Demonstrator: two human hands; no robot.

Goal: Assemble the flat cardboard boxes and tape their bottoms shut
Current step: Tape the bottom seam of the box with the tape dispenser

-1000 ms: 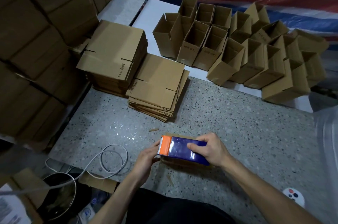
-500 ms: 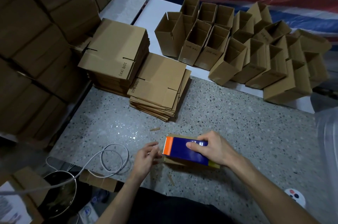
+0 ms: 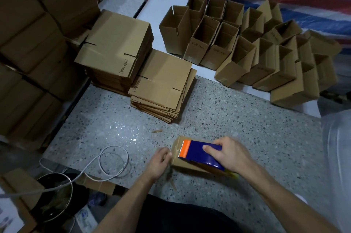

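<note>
Head view: speckled floor (image 3: pixel 247 128) lies open to the right of my hands, hemmed by a carton wall (image 3: pixel 28 52) on the left, open boxes (image 3: pixel 247 56) far right and flat stacks (image 3: pixel 117 46) beyond. Near me the box (image 3: pixel 182 163) lies on the floor. My right hand (image 3: pixel 231 153) grips the tape dispenser (image 3: pixel 201 153) on top of it. My left hand (image 3: pixel 158 162), fingers curled, meets the box's left end; blur hides any grip.

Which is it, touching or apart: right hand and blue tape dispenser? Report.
Touching. The head view shows the right hand gripping the tape dispenser, fingers curled over its blue body.
</note>
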